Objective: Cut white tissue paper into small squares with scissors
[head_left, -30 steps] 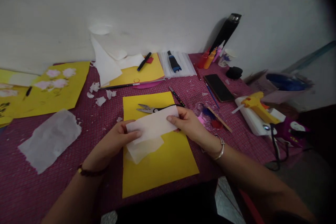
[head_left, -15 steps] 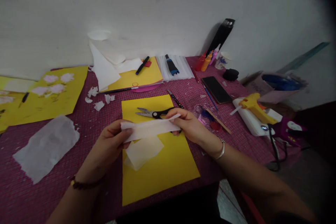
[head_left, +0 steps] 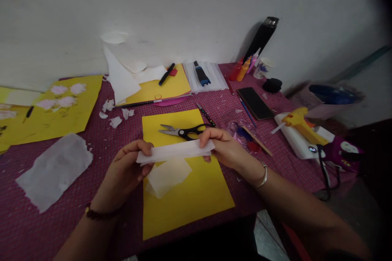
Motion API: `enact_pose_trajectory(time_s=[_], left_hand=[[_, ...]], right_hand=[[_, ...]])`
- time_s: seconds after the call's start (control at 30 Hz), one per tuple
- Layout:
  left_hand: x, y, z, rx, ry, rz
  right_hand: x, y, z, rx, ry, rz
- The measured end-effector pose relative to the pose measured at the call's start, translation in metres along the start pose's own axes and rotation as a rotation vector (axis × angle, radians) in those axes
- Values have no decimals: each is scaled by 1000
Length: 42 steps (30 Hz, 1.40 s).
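Note:
A folded strip of white tissue paper [head_left: 174, 151] is held level between both hands, a little above a yellow sheet [head_left: 186, 195]. My left hand [head_left: 128, 171] pinches its left end and my right hand [head_left: 222, 147] pinches its right end. Under the strip, a second loose piece of white tissue [head_left: 167, 177] lies on the yellow sheet. Black-handled scissors [head_left: 183, 131] rest at the far end of that sheet, just beyond my fingers.
A crumpled tissue sheet [head_left: 52, 171] lies at left. Farther back are yellow papers with pink flowers [head_left: 58, 106], torn scraps [head_left: 113, 114], a phone [head_left: 255, 104], paint bottles [head_left: 243, 69], a black flask [head_left: 261, 38]. A yellow glue gun [head_left: 298, 124] sits at right.
The tissue has been folded from a wide sheet into a narrow strip and lifted off the lower piece. My left hand has turned to pinch its end.

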State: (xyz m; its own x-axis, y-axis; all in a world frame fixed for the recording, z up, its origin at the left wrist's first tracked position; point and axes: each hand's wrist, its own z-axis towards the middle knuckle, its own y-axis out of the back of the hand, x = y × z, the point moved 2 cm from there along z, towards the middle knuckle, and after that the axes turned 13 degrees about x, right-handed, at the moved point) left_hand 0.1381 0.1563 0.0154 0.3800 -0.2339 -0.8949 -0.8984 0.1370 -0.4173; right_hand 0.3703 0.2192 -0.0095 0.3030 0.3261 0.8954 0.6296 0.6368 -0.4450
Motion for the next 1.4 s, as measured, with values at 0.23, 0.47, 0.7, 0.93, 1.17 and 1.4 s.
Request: enact_pose_trajectory(time_s=[0.23, 0.47, 0.7, 0.93, 1.17, 1.4], left_hand=[[1, -2, 1, -2, 47, -51], [2, -5, 0, 13, -3, -45], [-1, 0, -1, 115, 49, -128], [0, -4, -1, -53, 0, 22], [4, -4, 11, -328, -34, -114], [30, -22, 13, 111, 216, -312]], right_hand=[[2, -4, -1, 29, -18, 5], [5, -4, -1, 6, -22, 36], [5, -5, -2, 20, -35, 34], [7, -3, -4, 114, -29, 19], [3, -7, -2, 75, -57, -153], [-1, -14, -2, 136, -60, -330]])
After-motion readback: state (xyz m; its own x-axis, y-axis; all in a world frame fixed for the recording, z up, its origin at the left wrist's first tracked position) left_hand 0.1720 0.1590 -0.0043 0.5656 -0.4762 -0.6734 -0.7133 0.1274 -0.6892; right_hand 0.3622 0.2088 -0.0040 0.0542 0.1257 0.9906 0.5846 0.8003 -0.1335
